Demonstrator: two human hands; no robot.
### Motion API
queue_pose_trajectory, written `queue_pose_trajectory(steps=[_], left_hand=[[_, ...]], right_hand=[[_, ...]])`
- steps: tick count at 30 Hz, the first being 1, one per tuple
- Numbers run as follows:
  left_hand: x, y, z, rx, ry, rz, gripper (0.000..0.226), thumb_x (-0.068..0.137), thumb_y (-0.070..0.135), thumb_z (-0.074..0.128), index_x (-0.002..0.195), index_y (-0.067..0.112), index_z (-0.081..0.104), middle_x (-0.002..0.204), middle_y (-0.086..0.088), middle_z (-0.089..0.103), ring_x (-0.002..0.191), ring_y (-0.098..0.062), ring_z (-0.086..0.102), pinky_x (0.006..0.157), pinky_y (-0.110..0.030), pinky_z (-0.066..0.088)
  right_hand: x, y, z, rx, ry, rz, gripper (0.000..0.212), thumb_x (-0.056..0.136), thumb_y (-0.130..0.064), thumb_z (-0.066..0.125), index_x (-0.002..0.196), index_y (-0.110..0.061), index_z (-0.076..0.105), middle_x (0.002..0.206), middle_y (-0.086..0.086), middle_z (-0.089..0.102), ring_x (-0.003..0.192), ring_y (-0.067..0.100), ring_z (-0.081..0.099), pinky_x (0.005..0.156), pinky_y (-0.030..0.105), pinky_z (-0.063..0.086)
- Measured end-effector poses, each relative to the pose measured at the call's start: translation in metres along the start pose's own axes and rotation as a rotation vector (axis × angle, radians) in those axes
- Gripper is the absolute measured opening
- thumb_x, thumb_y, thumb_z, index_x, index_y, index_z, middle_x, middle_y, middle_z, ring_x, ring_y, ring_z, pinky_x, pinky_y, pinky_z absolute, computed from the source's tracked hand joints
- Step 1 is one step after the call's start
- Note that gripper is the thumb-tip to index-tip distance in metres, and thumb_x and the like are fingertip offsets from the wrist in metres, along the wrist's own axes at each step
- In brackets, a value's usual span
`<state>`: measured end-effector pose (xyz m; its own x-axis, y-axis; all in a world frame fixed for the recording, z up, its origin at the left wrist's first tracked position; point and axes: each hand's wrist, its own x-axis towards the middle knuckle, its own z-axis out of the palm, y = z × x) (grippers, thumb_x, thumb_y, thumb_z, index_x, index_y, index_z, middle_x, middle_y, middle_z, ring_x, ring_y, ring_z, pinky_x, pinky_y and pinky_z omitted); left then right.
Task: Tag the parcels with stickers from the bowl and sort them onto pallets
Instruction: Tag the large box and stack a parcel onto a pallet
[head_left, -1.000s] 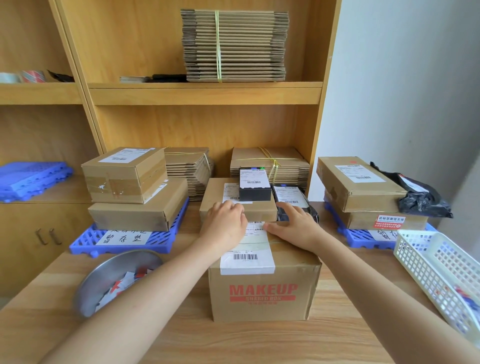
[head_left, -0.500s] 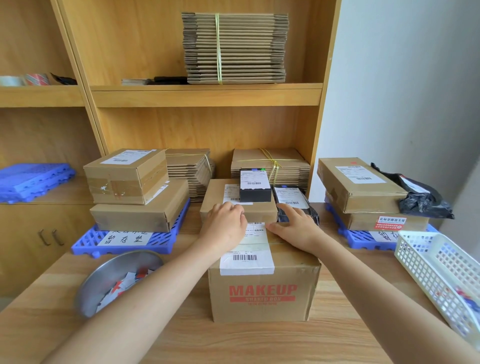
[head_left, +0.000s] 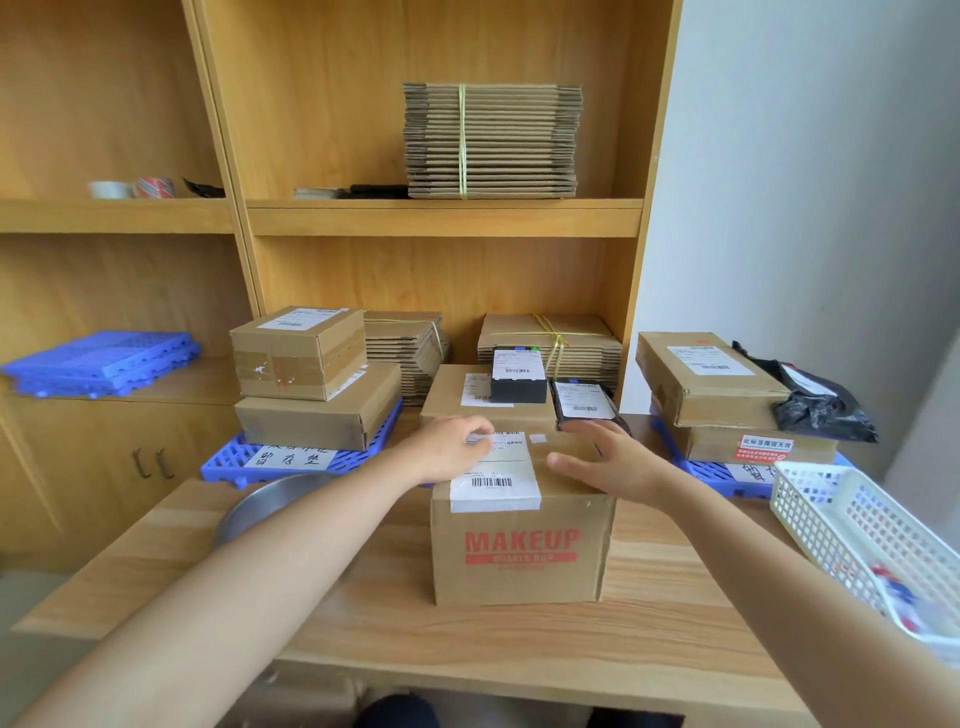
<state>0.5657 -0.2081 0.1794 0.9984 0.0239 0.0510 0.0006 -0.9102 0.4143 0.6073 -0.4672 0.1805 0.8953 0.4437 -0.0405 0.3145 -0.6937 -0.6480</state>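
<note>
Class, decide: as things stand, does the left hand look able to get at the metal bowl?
Probably yes. The left hand rests on the MAKEUP box; the metal bowl lies left of that box, partly under the forearm, with nothing standing between.

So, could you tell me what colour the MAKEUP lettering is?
Red, on the MAKEUP box, head view.

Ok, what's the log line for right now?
left hand: on box label; right hand: open, over box; bowl: left of box
</note>
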Motion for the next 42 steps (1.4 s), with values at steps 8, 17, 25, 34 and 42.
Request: queue_pose_trajectory(steps=[8, 17, 25, 34, 42], left_hand=[[-0.067, 0.0, 0.001, 0.031, 0.041, -0.157, 0.046, 0.095, 0.065, 0.043, 0.12, 0.032, 0.062, 0.111, -0.001, 0.065, 0.101, -0.022, 0.061, 0.078, -0.031, 0.045], [-0.139, -0.001, 0.0, -0.252, -0.164, -0.056, 0.071, 0.092, 0.064, 0.056, 0.151, 0.048, 0.021, 0.148, 0.017, 0.038, 0.127, -0.016, 0.05, 0.092, -0.029, 0.049], [-0.151, -0.027, 0.01, -0.099, -0.054, 0.017, 0.094, 0.075, 0.052, 0.081, 0.15, 0.049, 0.025, 0.159, 0.009, 0.034, 0.141, -0.013, 0.039, 0.114, -0.032, 0.036], [-0.135, -0.035, -0.055, -0.191, 0.191, 0.041, 0.08, 0.079, 0.047, 0.081, 0.146, 0.047, 0.037, 0.156, 0.008, 0.038, 0.141, -0.014, 0.037, 0.108, -0.031, 0.034], [-0.073, -0.076, -0.119, -0.201, 0.376, -0.02, 0.076, 0.08, 0.039, 0.083, 0.145, 0.042, 0.043, 0.153, 0.006, 0.046, 0.134, -0.014, 0.047, 0.098, -0.023, 0.034]], right_hand=[[-0.05, -0.023, 0.03, -0.409, 0.376, 0.03, 0.05, 0.092, -0.047, 0.054, 0.139, -0.032, 0.048, 0.141, 0.005, 0.041, 0.124, 0.032, 0.046, 0.094, 0.045, 0.046], [-0.09, -0.037, 0.071, 0.183, 0.154, 0.084, 0.07, 0.094, -0.055, 0.056, 0.151, -0.028, 0.027, 0.098, 0.007, 0.067, 0.08, 0.026, 0.074, 0.073, 0.043, 0.063], [-0.086, -0.036, 0.088, 0.091, -0.23, -0.267, 0.096, 0.063, -0.068, 0.081, 0.144, -0.056, 0.032, 0.142, -0.011, 0.045, 0.122, 0.015, 0.055, 0.103, 0.04, 0.05], [-0.038, -0.089, 0.07, 0.127, 0.019, -0.411, 0.077, 0.084, -0.031, 0.08, 0.145, -0.047, 0.037, 0.138, -0.012, 0.051, 0.115, 0.018, 0.06, 0.099, 0.039, 0.052], [0.058, -0.159, 0.059, 0.109, 0.109, -0.445, 0.087, 0.084, -0.036, 0.078, 0.152, -0.047, 0.025, 0.14, -0.008, 0.054, 0.119, 0.018, 0.057, 0.101, 0.036, 0.047]])
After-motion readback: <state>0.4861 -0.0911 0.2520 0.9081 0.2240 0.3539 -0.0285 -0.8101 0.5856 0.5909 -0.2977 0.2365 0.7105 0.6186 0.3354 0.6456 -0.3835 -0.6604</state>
